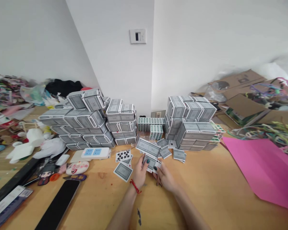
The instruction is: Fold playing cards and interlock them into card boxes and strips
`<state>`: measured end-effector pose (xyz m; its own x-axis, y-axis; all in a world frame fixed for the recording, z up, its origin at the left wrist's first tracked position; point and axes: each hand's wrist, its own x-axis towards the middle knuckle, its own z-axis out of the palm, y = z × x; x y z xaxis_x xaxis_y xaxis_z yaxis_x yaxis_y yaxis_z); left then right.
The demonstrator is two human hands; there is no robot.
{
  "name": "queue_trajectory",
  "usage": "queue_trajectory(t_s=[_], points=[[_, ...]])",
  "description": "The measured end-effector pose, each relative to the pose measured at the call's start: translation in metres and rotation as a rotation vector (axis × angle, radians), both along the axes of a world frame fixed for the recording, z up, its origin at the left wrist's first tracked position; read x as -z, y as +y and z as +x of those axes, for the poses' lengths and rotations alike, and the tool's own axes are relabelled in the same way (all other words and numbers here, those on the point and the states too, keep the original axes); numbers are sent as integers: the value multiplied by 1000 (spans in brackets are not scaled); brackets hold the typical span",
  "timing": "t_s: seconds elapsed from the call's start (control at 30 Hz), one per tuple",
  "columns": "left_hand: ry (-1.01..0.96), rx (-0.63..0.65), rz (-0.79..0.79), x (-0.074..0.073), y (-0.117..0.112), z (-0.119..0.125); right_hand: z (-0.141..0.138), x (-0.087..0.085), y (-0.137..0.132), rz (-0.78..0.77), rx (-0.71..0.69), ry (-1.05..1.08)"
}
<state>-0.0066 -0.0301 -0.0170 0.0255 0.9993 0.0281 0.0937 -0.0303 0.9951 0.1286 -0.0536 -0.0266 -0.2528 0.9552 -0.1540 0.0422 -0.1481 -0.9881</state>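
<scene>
Both hands are together near the front middle of the wooden table. My left hand, a red string bracelet at its wrist, is closed on the left side of several grey-backed playing cards. On their right side my right hand pinches a card with a white face and a black suit mark. The held cards overlap; whether they are joined is unclear. To the left lie loose cards, one face up with black clubs. More grey-backed cards lie behind and to the right.
Blocks made of cards are stacked at the left and right, with small green-white packs between. A power strip, phone and clutter are left. Pink paper and cardboard boxes are right.
</scene>
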Motion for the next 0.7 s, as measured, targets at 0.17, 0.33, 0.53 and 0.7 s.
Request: queue_trajectory(t_s=[0.17,0.33,0.53,0.7], points=[[50,1,34,2,-1,1,0,2,0,6,11,-8],[123,-10,65,0,-1,3,-1,3,2,9,15,-6],[236,-1,97,2,-1,5,-1,7,5,14,27,16],[255,8,119,0,-2,6,0,8,5,5,57,14]])
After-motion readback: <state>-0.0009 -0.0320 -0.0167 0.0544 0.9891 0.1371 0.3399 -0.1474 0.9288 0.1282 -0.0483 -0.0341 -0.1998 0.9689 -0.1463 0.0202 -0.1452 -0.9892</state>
